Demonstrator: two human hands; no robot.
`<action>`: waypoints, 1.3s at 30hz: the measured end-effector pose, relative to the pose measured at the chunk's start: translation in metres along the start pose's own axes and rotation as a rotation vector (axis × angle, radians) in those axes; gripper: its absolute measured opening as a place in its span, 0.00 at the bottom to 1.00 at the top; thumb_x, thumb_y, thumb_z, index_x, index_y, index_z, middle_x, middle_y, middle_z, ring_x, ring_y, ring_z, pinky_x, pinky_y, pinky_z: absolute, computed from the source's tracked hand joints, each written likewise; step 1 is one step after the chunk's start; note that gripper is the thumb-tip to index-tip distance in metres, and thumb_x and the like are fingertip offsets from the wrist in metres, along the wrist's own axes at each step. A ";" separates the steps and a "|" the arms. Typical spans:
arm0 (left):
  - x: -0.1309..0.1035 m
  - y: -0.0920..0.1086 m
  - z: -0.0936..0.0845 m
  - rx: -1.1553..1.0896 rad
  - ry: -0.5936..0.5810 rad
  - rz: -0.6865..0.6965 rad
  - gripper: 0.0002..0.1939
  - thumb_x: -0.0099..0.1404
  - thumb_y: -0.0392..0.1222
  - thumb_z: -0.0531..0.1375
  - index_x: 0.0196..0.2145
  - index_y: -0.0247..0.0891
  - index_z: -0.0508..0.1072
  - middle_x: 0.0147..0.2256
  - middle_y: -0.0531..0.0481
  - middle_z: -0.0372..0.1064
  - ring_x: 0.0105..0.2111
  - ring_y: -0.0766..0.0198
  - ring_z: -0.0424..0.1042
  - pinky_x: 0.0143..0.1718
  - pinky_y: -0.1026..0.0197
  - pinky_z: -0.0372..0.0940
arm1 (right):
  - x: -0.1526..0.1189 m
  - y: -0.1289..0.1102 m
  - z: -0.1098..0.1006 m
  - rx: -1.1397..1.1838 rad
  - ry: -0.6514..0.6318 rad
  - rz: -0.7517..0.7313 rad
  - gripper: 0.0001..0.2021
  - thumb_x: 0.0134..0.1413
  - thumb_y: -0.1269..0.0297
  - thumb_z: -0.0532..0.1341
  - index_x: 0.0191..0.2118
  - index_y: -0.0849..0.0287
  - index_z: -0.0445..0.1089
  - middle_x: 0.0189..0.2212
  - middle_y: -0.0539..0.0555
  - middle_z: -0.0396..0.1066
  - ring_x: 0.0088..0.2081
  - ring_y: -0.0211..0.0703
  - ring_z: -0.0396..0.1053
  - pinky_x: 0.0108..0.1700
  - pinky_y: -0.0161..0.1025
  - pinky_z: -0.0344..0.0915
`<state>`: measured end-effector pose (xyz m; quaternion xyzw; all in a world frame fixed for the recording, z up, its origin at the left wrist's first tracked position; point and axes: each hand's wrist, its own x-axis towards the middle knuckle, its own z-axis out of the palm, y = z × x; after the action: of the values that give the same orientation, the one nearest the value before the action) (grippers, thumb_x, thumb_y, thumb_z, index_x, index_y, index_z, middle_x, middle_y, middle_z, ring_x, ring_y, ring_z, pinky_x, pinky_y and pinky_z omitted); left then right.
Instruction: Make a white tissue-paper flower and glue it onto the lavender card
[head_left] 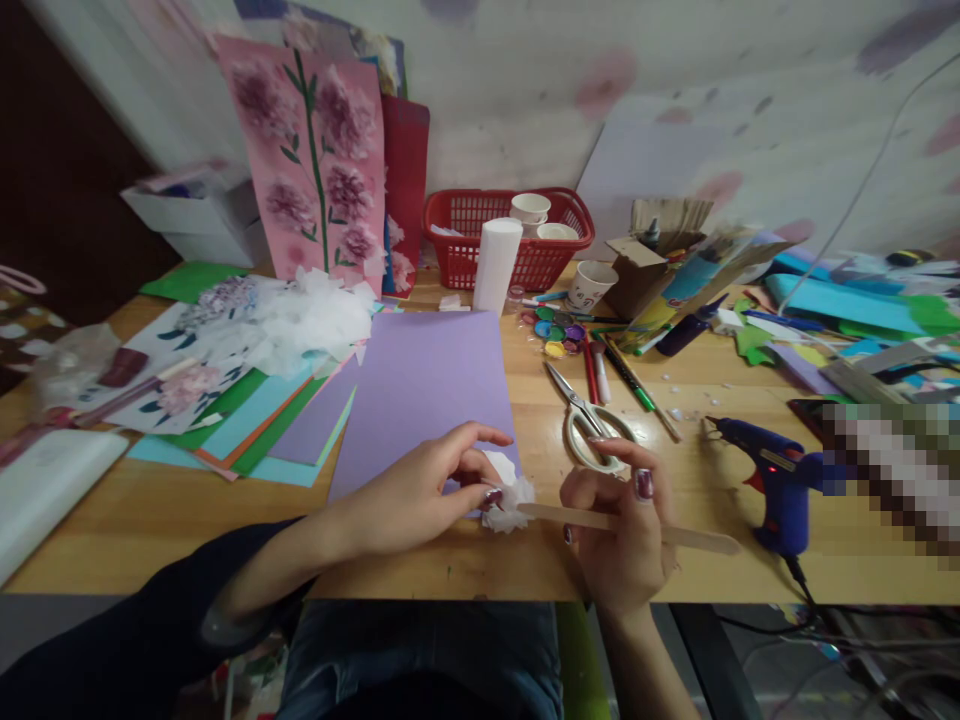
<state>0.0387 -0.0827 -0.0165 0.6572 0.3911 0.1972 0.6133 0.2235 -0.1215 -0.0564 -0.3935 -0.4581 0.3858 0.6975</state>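
Note:
My left hand [442, 485] pinches a small crumpled white paper flower [511, 505] between thumb and fingers, near the table's front edge. A flat wooden craft stick [701, 538] is gripped in my right hand [622, 530]; its far tip touches the white paper flower. Beneath and behind my left hand lies a purple sheet of paper [435, 385]. Scissors with pale handles [592, 420] rest just beyond my right hand. To the right of that hand stands a blue hot glue gun [780, 475], its red light lit.
A heap of white tissue paper [307, 320] and fanned coloured sheets [255, 425] lie at left. Behind stand a red basket [510, 255], a white paper roll [497, 265] and a paper cup [592, 287]. Paints [555, 332] and pens are right of the purple sheet. A pink flower picture [307, 160] leans at the back.

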 end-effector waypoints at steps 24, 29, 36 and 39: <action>-0.003 0.006 0.003 -0.018 0.058 -0.074 0.25 0.64 0.37 0.56 0.58 0.38 0.58 0.37 0.48 0.78 0.38 0.62 0.74 0.42 0.60 0.65 | -0.001 0.002 0.002 -0.047 0.005 -0.021 0.12 0.67 0.59 0.47 0.44 0.53 0.66 0.11 0.42 0.60 0.11 0.36 0.55 0.18 0.35 0.53; -0.001 -0.003 0.000 -0.128 0.112 -0.065 0.23 0.64 0.36 0.57 0.57 0.37 0.59 0.39 0.46 0.79 0.40 0.62 0.76 0.46 0.59 0.66 | -0.001 0.000 0.001 -0.059 0.038 -0.014 0.12 0.67 0.59 0.47 0.43 0.53 0.66 0.11 0.42 0.59 0.10 0.36 0.54 0.17 0.35 0.51; -0.005 -0.009 -0.006 -0.125 0.138 -0.079 0.18 0.63 0.34 0.58 0.51 0.37 0.67 0.40 0.47 0.78 0.38 0.63 0.78 0.46 0.58 0.69 | -0.002 0.003 -0.001 -0.070 0.036 0.003 0.09 0.66 0.60 0.51 0.43 0.53 0.67 0.12 0.43 0.60 0.11 0.36 0.55 0.14 0.33 0.49; -0.007 -0.009 -0.006 -0.039 0.154 -0.089 0.11 0.62 0.35 0.59 0.43 0.36 0.73 0.39 0.47 0.78 0.38 0.62 0.78 0.43 0.60 0.70 | -0.004 0.004 -0.002 -0.094 0.038 0.031 0.09 0.66 0.60 0.51 0.44 0.53 0.68 0.12 0.43 0.60 0.11 0.35 0.55 0.14 0.32 0.49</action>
<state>0.0276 -0.0843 -0.0222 0.6101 0.4618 0.2275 0.6023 0.2238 -0.1237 -0.0622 -0.4400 -0.4560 0.3671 0.6810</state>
